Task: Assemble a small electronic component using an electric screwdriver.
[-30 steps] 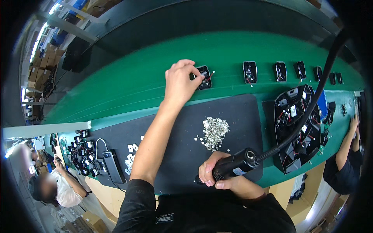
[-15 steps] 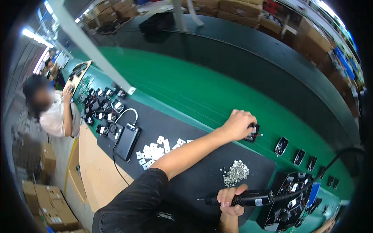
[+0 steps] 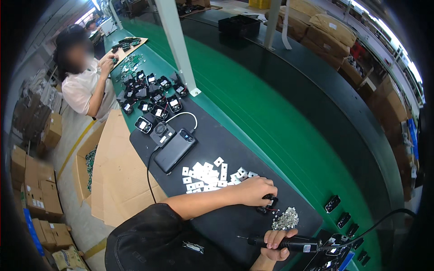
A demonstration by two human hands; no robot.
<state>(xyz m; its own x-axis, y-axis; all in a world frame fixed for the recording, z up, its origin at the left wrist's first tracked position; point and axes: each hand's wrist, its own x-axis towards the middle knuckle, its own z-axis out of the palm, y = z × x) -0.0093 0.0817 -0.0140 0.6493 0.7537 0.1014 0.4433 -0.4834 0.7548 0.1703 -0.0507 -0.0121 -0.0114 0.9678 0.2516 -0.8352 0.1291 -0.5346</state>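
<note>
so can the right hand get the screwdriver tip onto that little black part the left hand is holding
Probably yes. The right hand grips the electric screwdriver close to the small black part under the left hand, with only bare black mat between; the screw pile sits beside.

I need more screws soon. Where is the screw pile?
Head view, lower right: the screw pile lies on the black mat, between the left hand and right hand.

One head-worn fisheye view looks steeply down, close over the black mat [image 3: 212, 149] and green conveyor [image 3: 271, 113].
</note>
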